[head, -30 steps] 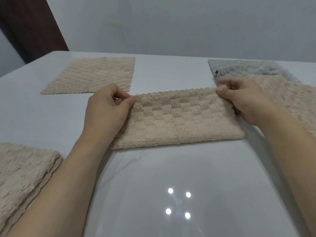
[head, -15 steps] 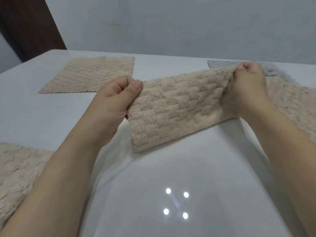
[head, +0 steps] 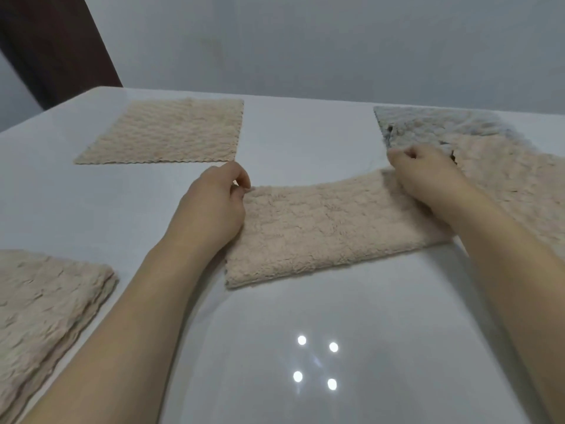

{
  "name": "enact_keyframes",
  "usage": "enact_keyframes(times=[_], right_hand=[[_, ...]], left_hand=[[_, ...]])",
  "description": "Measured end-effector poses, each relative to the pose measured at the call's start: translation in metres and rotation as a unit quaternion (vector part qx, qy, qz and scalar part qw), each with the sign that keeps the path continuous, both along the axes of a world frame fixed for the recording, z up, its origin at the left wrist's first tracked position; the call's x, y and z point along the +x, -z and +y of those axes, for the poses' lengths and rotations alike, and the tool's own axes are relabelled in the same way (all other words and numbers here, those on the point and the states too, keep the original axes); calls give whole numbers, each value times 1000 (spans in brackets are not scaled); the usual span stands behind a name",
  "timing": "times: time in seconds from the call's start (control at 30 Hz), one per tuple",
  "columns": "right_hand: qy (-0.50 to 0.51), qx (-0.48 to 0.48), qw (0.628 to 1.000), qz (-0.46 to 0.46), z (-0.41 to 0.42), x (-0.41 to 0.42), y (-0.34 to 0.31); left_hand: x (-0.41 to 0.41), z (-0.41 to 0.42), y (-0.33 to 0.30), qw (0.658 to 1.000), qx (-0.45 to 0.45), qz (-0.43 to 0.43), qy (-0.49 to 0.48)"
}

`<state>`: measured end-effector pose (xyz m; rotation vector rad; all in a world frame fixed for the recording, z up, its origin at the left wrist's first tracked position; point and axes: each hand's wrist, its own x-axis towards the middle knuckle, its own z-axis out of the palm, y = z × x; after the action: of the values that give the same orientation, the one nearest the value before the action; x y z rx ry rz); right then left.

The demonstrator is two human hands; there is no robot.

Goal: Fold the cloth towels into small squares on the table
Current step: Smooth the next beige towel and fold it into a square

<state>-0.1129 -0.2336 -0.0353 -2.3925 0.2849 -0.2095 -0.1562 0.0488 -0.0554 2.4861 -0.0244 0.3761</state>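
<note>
Now we see the folded beige towel (head: pixel 324 234) lying mid-frame on the white worktop (head: pixel 305 332), left hand (head: pixel 211 209) fingers pinching its left end, right hand (head: pixel 428 179) fingers gripping its right end.

Both bare forearms reach forward from the lower corners, backs of the hands up. The left hand (head: pixel 214 206) has its fingers curled, thumb and forefinger pinched together at the far tip. The right hand (head: pixel 425 175) lies farther out, fingers curled under, knuckles toward the left.
</note>
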Motion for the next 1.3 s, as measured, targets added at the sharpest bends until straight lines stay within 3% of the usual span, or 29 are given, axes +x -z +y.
enact_keyframes(times=[0.07, 0.13, 0.33, 0.47, 0.63, 0.7, 0.8, 0.9, 1.0, 1.1, 1.3], right_hand=[[-18, 18, 999, 24, -1, 2, -3], [-25, -38, 998, 33, -3, 5, 0], [-2, -13, 996, -92, 2, 7, 3], [-47, -41, 980, -190, 21, 1, 4], [-118, -167, 953, -223, 42, -5, 11], [-159, -191, 948, -198, 52, -10, 10], [-227, -228, 943, -81, 57, -13, 19], [-258, -265, 929, 1, 52, -12, 33], [-261, -284, 923, 19, 46, -6, 38], [-259, -283, 923, 32, 35, 0, 38], [-213, -298, 929, 59, 22, 3, 36]], left_hand=[[0, 1, 1, 1000, -7, 16, -9], [-1, 0, -1, 999, -17, 35, -19], [-5, 2, -10, 995, -31, 83, -54], [-10, 1, -12, 994, 62, 51, -67], [-11, -2, -9, 984, 150, 50, -83], [-14, -5, -9, 987, 138, 31, -75], [-24, -24, -9, 996, 90, 5, -22], [-34, -60, 5, 989, 132, -2, 66], [-40, -79, 21, 969, 218, 89, 79], [-37, -71, 24, 960, 235, 136, 63], [-59, -37, 22, 954, 256, 154, 35]])
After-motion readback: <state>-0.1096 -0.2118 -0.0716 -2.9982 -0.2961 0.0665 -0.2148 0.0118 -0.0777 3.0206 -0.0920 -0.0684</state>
